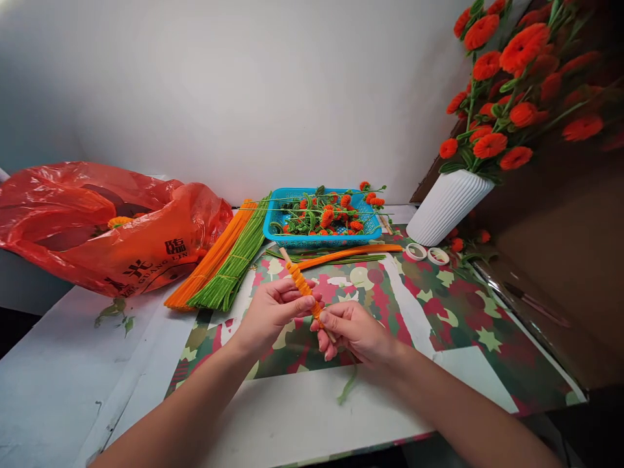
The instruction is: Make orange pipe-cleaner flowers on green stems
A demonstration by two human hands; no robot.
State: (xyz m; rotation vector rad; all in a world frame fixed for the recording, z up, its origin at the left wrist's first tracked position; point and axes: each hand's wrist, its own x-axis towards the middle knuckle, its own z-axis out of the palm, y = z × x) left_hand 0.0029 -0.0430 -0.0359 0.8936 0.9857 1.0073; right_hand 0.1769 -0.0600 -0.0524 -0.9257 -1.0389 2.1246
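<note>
A thin wooden stick (285, 254) slants between my hands, with an orange pipe cleaner (299, 281) coiled round it along much of its length. My left hand (279, 309) pinches the coil from the left, thumb on top. Lower down, my right hand (353, 328) grips the stick near its bottom end, thumb and fingers closed on the coil there. Below the right hand hangs a fuzzy green strand (348, 388); where it starts is hidden by the fingers.
Behind my hands stands a blue basket (316, 240) of orange flowers. Orange (209, 257) and green pipe cleaner bundles (234, 260) lie left, beside a red plastic bag (160, 227). To the right are two tape rolls (437, 256) and a tilted-looking white vase (448, 205) of flowers.
</note>
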